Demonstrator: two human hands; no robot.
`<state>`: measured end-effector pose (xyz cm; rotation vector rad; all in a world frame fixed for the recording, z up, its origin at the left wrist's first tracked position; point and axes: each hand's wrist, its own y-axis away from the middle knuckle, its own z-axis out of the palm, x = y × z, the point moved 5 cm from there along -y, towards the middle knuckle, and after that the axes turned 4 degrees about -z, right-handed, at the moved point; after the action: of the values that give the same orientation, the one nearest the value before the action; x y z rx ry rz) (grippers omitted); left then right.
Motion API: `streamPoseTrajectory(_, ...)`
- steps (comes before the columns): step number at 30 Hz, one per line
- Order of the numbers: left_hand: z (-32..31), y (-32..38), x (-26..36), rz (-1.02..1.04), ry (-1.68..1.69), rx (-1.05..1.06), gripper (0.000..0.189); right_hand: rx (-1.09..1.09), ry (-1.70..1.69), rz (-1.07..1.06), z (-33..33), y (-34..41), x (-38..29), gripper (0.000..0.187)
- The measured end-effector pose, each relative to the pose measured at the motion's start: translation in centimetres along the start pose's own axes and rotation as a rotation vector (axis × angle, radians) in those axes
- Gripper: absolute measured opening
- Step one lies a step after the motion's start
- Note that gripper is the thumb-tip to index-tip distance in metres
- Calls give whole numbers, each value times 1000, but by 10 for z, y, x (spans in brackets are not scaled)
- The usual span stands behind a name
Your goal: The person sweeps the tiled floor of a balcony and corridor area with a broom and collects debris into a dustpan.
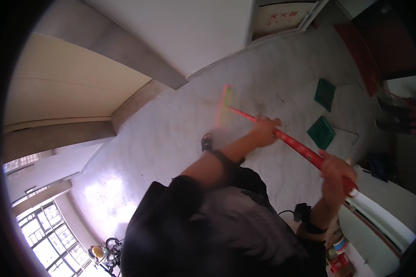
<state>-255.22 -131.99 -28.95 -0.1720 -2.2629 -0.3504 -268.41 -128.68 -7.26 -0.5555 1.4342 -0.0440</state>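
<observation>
Both my hands are closed around the red handle (pixel 298 147) of a broom, which slants down and away to the left. My left hand (pixel 263 131) grips it partway along, while my right hand (pixel 336 173) holds it near the white-tipped top end. The broom head (pixel 224 105), red and green, is blurred against the grey floor (pixel 173 131). Whether its bristles touch the floor, I cannot tell. One of my feet in a dark sandal (pixel 206 142) shows just below the broom head. Small bits of debris (pixel 280 99) lie on the floor to the right of the head.
Two green dustpans (pixel 325 95) with thin metal handles lie to the right. A fire extinguisher cabinet (pixel 282 17) stands against the far wall. Pale door panels (pixel 72 79) line the left. A bicycle (pixel 112 249) stands near the window (pixel 52 239), and a red stool (pixel 341 265) is at lower right.
</observation>
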Motion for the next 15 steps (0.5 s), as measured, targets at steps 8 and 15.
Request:
streamPoseTrajectory(8,-85,8,-250,-297,-337,-12,31,-57,-4,198,157,-19,189,5)
streamPoseTrajectory(15,-24,-47,-230,-42,-169,-172,11,46,124,469,103,-42,177,5)
